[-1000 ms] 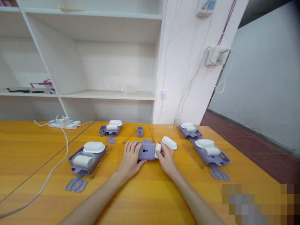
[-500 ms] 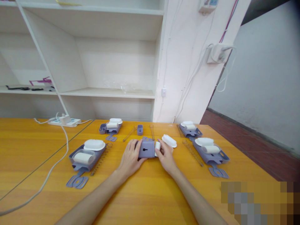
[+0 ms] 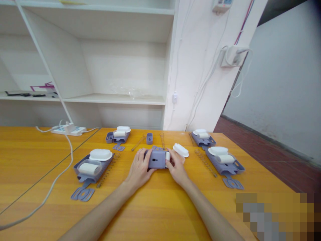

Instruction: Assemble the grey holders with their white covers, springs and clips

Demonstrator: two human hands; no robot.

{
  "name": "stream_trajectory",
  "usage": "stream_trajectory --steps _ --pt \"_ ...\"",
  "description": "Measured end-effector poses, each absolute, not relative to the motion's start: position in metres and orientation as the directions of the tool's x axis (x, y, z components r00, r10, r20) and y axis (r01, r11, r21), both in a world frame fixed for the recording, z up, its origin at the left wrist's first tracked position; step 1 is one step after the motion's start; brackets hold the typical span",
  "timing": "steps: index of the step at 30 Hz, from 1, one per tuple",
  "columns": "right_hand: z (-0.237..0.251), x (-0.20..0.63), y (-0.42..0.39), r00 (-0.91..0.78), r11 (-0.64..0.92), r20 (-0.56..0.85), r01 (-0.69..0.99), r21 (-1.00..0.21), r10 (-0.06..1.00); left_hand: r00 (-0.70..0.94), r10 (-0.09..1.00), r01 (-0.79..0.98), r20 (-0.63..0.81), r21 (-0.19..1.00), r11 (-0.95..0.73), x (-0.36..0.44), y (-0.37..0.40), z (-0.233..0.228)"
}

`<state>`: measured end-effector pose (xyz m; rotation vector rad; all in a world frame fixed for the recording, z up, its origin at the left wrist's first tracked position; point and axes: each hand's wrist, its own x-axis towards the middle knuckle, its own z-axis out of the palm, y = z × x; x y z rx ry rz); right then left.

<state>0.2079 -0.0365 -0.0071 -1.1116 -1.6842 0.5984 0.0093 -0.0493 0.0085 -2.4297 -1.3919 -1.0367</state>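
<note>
Head view shows both hands meeting at a purple housing that sits on the orange bench, just in front of the white pillar's foot. Fingers of the left hand curl over the housing's left end and grip it. The right hand closes its fingers on a small white roller, pressed against the housing's right end. Just right of the housing lies a white oval lid. Behind the housing lie a coiled spring and a small purple cup. Well left of the housing stands a purple tray with white parts; a similar tray stands well to its right. Far left of the housing, a white cable trails across the bench.
</note>
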Motion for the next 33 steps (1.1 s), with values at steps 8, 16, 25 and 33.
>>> stream_trajectory --steps 8,16,25,33 --pt "-0.0018 0.2102 -0.0443 -0.220 0.494 0.443 0.443 -0.748 0.869 0.294 0.705 0.825 0.645 0.202 -0.528 0.0083 -0.0474 0.0067" --pt "-0.0079 0.2111 -0.0386 -0.188 0.474 0.446 0.515 -0.714 0.875 0.289 0.706 0.832 0.647 0.195 -0.519 0.0077 -0.0466 0.0068" --pt "-0.0088 0.2109 -0.0418 -0.187 0.478 0.463 0.582 -0.658 0.866 0.322 0.689 0.820 0.650 0.172 -0.546 0.0076 -0.0473 0.0060" --pt "-0.0081 0.2140 -0.0397 -0.197 0.480 0.469 0.620 -0.620 0.861 0.331 0.680 0.817 0.654 0.163 -0.554 0.0074 -0.0474 0.0062"
